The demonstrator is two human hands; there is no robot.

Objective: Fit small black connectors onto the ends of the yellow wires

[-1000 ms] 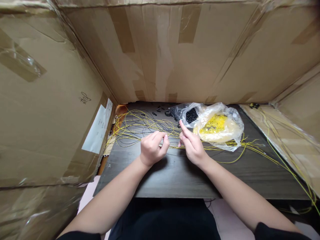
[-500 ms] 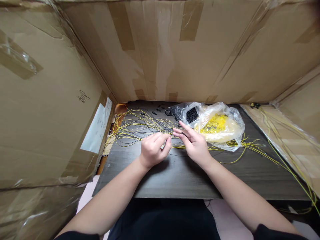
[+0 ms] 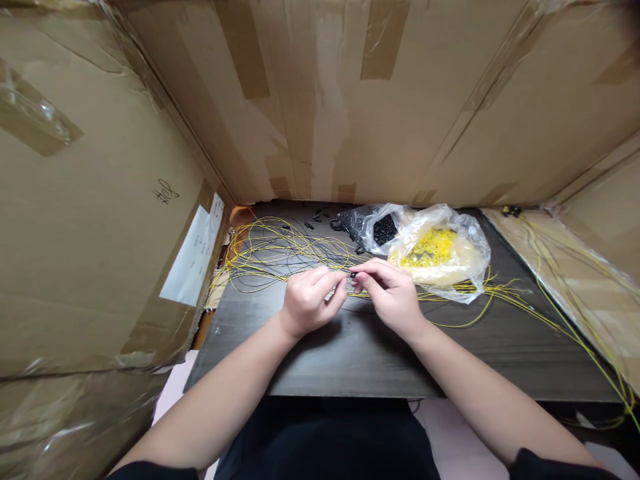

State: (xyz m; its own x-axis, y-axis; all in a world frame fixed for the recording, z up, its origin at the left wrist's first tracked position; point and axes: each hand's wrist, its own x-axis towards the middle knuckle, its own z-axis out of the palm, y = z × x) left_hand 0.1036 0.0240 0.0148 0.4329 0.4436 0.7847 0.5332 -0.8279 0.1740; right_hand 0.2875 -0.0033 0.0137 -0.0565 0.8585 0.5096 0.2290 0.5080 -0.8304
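Note:
Over the middle of the dark table, my left hand [image 3: 311, 301] is closed in a pinch on what looks like a thin dark wire, mostly hidden by the fingers. Facing it, my right hand [image 3: 393, 293] pinches a small black plastic piece [image 3: 353, 275] between thumb and fingertips. The two sets of fingertips almost meet at this piece. Behind and left of the hands lies a loose tangle of yellow and black wires [image 3: 280, 247]. Beyond my right hand sit a clear bag of small black pieces [image 3: 384, 230] and a clear bag of small yellow pieces [image 3: 430, 248].
Loose black pieces [image 3: 310, 225] are scattered near the back of the table [image 3: 350, 373]. Yellow wires [image 3: 500, 297] run right beneath the bag and over the table's edge. Cardboard walls [image 3: 320, 120] enclose the back and both sides; a white paper label [image 3: 193, 257] is on the left one.
The fingers of my right hand, spread around the black piece before, have closed into a pinch and come to the left hand's fingertips. My left hand has moved very slightly right.

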